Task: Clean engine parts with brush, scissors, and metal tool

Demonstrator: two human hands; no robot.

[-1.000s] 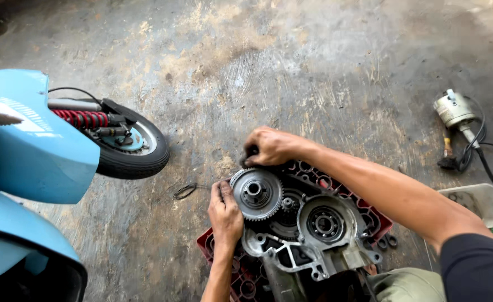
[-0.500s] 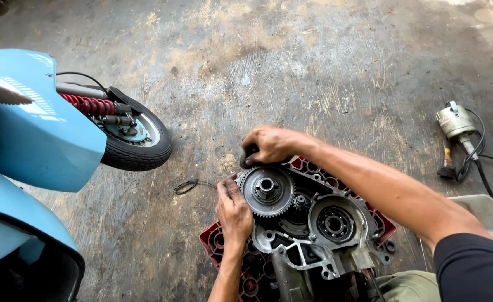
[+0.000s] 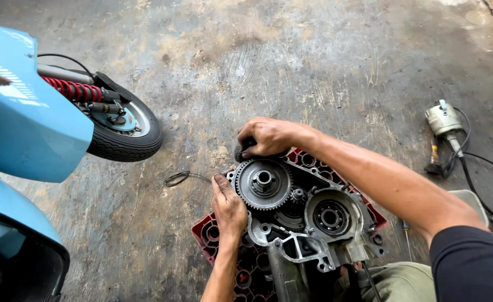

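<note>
Between the two hands sits a large toothed gear (image 3: 264, 183), mounted on a grey metal engine case (image 3: 308, 223) that rests on a red plastic crate (image 3: 213, 237). The left hand (image 3: 228, 208) comes up from the bottom edge, wrist straight, palm down, its fingers pressed flat against the gear's near-left rim; it clasps nothing, only touches. The right hand (image 3: 266, 137) reaches in from the right on a long, slightly bent forearm and curls tightly over the gear's far edge, fingers folded around something small and dark. What that dark piece is cannot be made out, since the fingers cover most of it.

Beside the left hand's fingertips a thin black ring (image 3: 176, 178) lies on the concrete floor (image 3: 291, 61). Well off to the left stands a blue scooter (image 3: 28, 128), cut off by the frame. Far right of the right arm lies a corded power tool (image 3: 445, 123).
</note>
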